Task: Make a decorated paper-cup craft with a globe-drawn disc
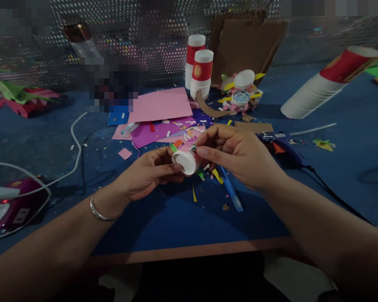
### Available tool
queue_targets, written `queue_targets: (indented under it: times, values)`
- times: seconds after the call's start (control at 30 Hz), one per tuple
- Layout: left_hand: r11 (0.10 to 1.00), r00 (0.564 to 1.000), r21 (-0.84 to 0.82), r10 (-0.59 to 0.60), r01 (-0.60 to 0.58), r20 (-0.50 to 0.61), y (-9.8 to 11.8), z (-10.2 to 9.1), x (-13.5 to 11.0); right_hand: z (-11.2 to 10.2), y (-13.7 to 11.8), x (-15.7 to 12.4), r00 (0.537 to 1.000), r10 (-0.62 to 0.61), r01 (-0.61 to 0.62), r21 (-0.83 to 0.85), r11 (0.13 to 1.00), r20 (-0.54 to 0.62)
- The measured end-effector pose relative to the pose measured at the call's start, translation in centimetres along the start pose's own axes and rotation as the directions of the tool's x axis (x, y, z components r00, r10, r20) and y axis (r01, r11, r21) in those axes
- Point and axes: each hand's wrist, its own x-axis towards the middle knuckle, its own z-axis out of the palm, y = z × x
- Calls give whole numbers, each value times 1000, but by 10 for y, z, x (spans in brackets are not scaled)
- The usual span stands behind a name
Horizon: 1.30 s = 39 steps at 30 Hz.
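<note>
Between my hands is a small white paper cup [185,162], tilted so that its round end faces me. Bits of pink, green and orange paper show along its upper side. My left hand [151,170] is closed around the cup's left side, thumb on the near edge. At the right of the cup, my right hand [229,153] has thumb and forefinger pinched together at the paper on top; what lies between those fingertips is too small to make out. Below the cup, a blue pen-like stick [230,188] lies on the table among paper scraps.
Pink sheets [160,105] and a purple sheet [157,133] lie behind my hands. Upright cup stacks [202,71], a paper-decorated cup piece [241,90] and cardboard [245,46] stand farther back. A leaning cup stack [318,88] is right; a power strip [11,205] with white cables, left.
</note>
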Motion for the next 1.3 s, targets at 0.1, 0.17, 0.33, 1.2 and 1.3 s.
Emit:
queue_targets:
  times: [0.1,0.17,0.33,1.2,1.3]
  values:
    - [998,998,56,10,-7,-58,0,-2,-2,-1,1,1,997,-27,21,-71,997,-74]
    - [998,996,48,40,-36,-85,0,-2,-2,-1,1,1,995,-42,31,-112,993,-90]
    - [993,980,3,116,-117,-161,0,3,-2,1,3,0,999,-34,31,-145,989,-21]
    - [790,940,514,318,-335,125,11,-5,-5,-5,2,0,960,-54,200,-536,820,276]
    - [747,921,543,351,-383,168,14,-4,-2,-5,3,0,959,-28,188,-560,807,282]
